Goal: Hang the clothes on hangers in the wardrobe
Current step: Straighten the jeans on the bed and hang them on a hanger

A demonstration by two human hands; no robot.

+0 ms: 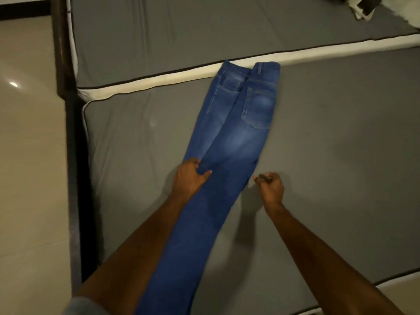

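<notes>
The left hand pinches the left edge of the folded jeans; the right hand is curled beside them, seemingly empty. The jeans lie lengthwise on the grey bed. Aligning both legs' seams first should help them drape evenly over a hanger.

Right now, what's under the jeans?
The jeans lie flat on the grey mattress, waistband reaching the white seam. Left hand pinches one leg. Anything beneath is covered.

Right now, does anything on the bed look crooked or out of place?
Nothing is damaged. The blue jeans lie slanted on the grey mattress, and their waistband overlaps the white seam between the two mattresses.
</notes>
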